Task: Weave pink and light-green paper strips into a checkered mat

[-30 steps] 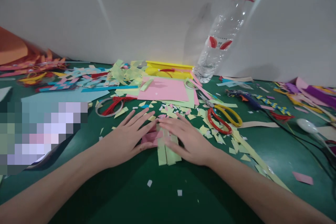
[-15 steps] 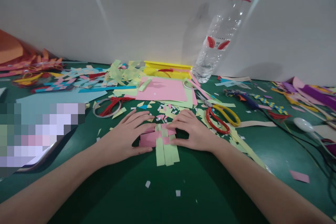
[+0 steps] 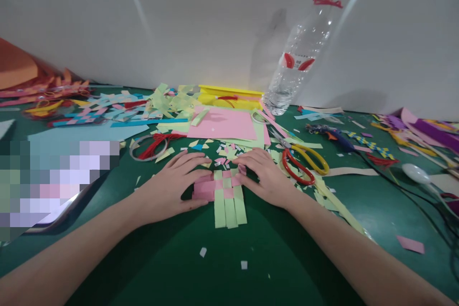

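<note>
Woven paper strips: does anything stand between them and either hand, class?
Nothing visible. The left hand rests at the left side of the woven paper strips; the right hand seems to pinch a pink end. The scissors lie clear, farther right.

The right hand [image 3: 260, 174], a second ago lying flat across the strips, is now drawn back to their right side with its fingers bent. Half a second ago its thumb was down by the near right corner of the weave; now the thumb is higher, and a pink end [image 3: 242, 169] stands raised between it and a finger. The pink and green checks it covered show plainly. Below them, the green strips [image 3: 229, 210] have spread: the middle and right tails, overlapping before, now lie apart at their lower ends. The left hand [image 3: 168, 184], its fingertips almost meeting the other's a second ago, now sits clear of it.
</note>
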The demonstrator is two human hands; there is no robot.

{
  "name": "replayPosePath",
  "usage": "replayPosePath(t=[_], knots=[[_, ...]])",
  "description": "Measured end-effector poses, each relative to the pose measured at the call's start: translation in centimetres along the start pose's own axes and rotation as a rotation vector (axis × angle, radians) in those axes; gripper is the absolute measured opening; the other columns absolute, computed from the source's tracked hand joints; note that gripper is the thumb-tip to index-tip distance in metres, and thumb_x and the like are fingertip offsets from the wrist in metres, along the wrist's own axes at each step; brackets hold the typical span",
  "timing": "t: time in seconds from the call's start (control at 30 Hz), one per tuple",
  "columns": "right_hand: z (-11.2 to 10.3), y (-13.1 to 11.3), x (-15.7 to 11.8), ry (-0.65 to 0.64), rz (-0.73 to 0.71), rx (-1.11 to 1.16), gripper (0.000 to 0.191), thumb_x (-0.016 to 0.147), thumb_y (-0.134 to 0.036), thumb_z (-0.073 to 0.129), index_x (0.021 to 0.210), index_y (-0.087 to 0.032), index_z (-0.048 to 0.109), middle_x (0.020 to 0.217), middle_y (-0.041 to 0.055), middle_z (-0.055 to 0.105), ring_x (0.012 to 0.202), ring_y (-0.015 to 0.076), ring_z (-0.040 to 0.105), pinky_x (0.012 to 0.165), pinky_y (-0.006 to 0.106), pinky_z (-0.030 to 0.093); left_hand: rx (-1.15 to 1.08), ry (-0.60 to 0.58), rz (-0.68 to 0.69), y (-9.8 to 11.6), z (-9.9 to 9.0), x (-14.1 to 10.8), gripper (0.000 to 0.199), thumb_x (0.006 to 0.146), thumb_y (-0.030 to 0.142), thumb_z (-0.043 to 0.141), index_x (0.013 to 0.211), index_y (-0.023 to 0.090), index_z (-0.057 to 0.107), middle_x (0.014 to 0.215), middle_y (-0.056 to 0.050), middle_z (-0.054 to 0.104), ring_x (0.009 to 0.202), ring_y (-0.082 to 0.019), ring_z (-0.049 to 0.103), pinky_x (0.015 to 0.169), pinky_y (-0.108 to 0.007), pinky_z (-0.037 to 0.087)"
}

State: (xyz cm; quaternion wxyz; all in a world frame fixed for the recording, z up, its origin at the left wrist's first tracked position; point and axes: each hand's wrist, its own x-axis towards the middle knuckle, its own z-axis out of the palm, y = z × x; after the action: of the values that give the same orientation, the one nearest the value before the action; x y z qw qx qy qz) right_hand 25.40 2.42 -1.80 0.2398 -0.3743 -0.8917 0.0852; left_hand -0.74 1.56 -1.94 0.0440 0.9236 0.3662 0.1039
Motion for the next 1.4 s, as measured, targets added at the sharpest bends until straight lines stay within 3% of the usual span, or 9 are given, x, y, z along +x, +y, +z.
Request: replayPosePath(t=[0.13,0.37,0.5,0.67,0.83,1.03,1.17,1.27,1.4], knots=[[0.0,-1.0,0.0,-0.031,-0.015,-0.054,0.026,0.091,-0.034,0.050,0.107,-0.016,0.061,0.109,0.0072,0.064,0.106,0.0219,0.052,0.097,0.041,0.036,-0.040,-0.021,0.036,0.1,-0.1,-0.1,0.044,0.088,0.049,0.050,0.126,0.027,0.052,0.139,-0.006,0.047,0.133,-0.027,0.033,0.111,-0.052,0.023],[0.4,-2.8,-0.2,-0.140,0.015,-0.072,0.043,0.089,-0.045,0.050,0.115,-0.012,0.059,0.114,0.0113,0.062,0.109,0.0255,0.052,0.097,0.045,0.037,-0.087,-0.059,0.126,0.5,-0.4,-0.1,0.045,0.090,0.036,0.051,0.133,0.025,0.044,0.142,-0.007,0.045,0.135,-0.024,0.031,0.113,-0.048,0.020],[0.6,-2.9,-0.3,-0.149,-0.013,-0.030,0.043,0.089,-0.044,0.050,0.120,-0.013,0.055,0.120,0.0109,0.061,0.113,0.0252,0.050,0.101,0.045,0.035,-0.065,-0.048,0.092,0.5,-0.3,0.0,0.053,0.091,0.045,0.049,0.137,0.021,0.039,0.140,-0.009,0.047,0.133,-0.024,0.035,0.113,-0.047,0.022],[0.7,-2.8,-0.3,-0.168,-0.031,0.052,0.039,0.089,-0.039,0.053,0.121,-0.017,0.052,0.117,0.0083,0.063,0.112,0.0225,0.054,0.110,0.048,0.024,-0.044,-0.051,0.067,0.1,0.0,0.0,0.051,0.087,0.055,0.049,0.127,0.024,0.051,0.138,-0.007,0.050,0.132,-0.027,0.037,0.112,-0.049,0.022],[0.8,-2.7,-0.3,-0.187,0.042,0.140,0.053,0.084,-0.036,0.060,0.130,-0.015,0.042,0.120,0.0120,0.059,0.114,0.0270,0.049,0.098,0.048,0.040,-0.048,-0.031,0.059,0.1,0.1,-0.1,0.051,0.088,0.055,0.048,0.128,0.024,0.049,0.137,-0.007,0.050,0.131,-0.026,0.038,0.112,-0.047,0.022],[0.9,-2.7,-0.5,-0.127,0.080,0.339,0.055,0.085,-0.026,0.059,0.135,-0.021,0.036,0.112,0.0080,0.059,0.110,0.0229,0.051,0.095,0.044,0.045,-0.091,0.007,0.041,0.2,0.4,-0.1,0.056,0.087,0.055,0.049,0.133,0.024,0.042,0.134,-0.007,0.053,0.126,-0.024,0.044,0.112,-0.047,0.022],[1.0,-2.8,-0.5,-0.055,0.194,0.619,0.055,0.085,-0.021,0.055,0.135,-0.027,0.034,0.107,0.0049,0.058,0.096,0.0160,0.057,0.081,0.033,0.053,-0.188,-0.013,-0.019,0.3,0.4,-0.1,0.053,0.088,0.052,0.049,0.134,0.026,0.042,0.133,-0.007,0.054,0.128,-0.026,0.043,0.112,-0.050,0.023],[1.0,-2.8,-0.4,-0.024,0.276,0.742,0.054,0.083,-0.018,0.057,0.132,-0.028,0.039,0.110,0.0048,0.056,0.089,0.0137,0.058,0.074,0.030,0.055,-0.315,-0.012,-0.160,0.5,0.0,-0.2,0.052,0.088,0.050,0.051,0.134,0.030,0.041,0.130,-0.006,0.055,0.127,-0.029,0.043,0.103,-0.049,0.037],[0.9,-2.6,-0.3,0.015,0.324,0.854,0.052,0.081,-0.017,0.059,0.130,-0.028,0.043,0.111,0.0045,0.056,0.089,0.0132,0.058,0.076,0.031,0.055,-0.520,0.013,-0.302,1.1,-0.9,-0.2,0.055,0.085,0.051,0.054,0.133,0.029,0.042,0.122,-0.008,0.059,0.111,-0.028,0.056,0.086,-0.040,0.051]])
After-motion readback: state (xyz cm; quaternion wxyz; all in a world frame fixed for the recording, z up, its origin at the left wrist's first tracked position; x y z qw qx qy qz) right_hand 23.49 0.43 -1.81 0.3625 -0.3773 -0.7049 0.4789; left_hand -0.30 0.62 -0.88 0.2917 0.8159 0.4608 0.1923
